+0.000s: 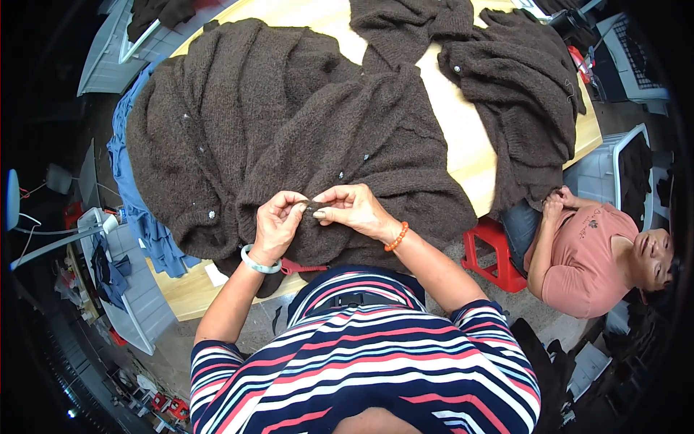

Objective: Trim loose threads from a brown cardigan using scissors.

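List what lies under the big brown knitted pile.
Blue cloth shows from beneath the knitted pile along its left edge, and the pale wooden table lies under both. How far the cloth runs underneath, and whether anything else is hidden there, cannot be seen.

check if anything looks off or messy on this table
Nothing looks clearly spilled or damaged. Mildly untidy: the blue cloth hangs crumpled over the left edge of the wooden table, partly covered by dark brown knitwear.

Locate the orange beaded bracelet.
In the head view, the orange beaded bracelet circles the wrist of the person's right hand, right of centre, in front of brown knitwear.
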Action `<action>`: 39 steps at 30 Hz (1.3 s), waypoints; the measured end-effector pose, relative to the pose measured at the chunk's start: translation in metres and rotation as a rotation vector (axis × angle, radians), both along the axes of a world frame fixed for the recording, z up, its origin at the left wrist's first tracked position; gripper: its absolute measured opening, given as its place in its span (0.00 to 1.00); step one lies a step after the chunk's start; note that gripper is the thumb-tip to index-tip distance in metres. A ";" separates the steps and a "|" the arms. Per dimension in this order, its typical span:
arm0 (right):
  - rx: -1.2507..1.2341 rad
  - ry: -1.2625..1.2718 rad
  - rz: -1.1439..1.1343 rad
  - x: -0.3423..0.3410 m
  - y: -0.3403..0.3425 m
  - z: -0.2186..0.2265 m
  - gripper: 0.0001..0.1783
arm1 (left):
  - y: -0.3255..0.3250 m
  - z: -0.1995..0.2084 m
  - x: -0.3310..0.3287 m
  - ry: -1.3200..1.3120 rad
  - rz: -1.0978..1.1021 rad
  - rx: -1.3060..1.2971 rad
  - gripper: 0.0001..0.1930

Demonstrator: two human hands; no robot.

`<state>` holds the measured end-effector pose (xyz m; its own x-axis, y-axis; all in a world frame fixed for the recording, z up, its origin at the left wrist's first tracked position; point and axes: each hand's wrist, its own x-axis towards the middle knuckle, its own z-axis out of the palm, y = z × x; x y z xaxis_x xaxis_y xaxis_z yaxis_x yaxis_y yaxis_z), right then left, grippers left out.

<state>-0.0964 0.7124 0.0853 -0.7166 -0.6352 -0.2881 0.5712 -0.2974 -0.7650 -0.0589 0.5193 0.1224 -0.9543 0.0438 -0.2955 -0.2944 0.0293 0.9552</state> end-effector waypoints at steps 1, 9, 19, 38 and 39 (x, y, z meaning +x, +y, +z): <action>-0.003 -0.006 -0.016 0.002 -0.001 0.000 0.13 | 0.001 0.001 0.001 0.004 -0.002 0.004 0.04; 0.073 -0.079 -0.072 0.005 -0.002 -0.003 0.14 | 0.004 0.008 0.001 0.072 -0.100 -0.245 0.08; 0.504 0.705 0.018 0.016 -0.008 0.001 0.12 | -0.014 0.003 0.013 -0.075 -0.192 -0.199 0.09; 0.389 0.218 0.132 0.013 0.007 0.007 0.12 | -0.001 -0.004 0.012 0.381 -0.296 -0.510 0.04; 0.497 0.349 0.150 0.011 0.007 0.011 0.11 | -0.001 0.001 0.012 0.351 -0.301 -0.516 0.05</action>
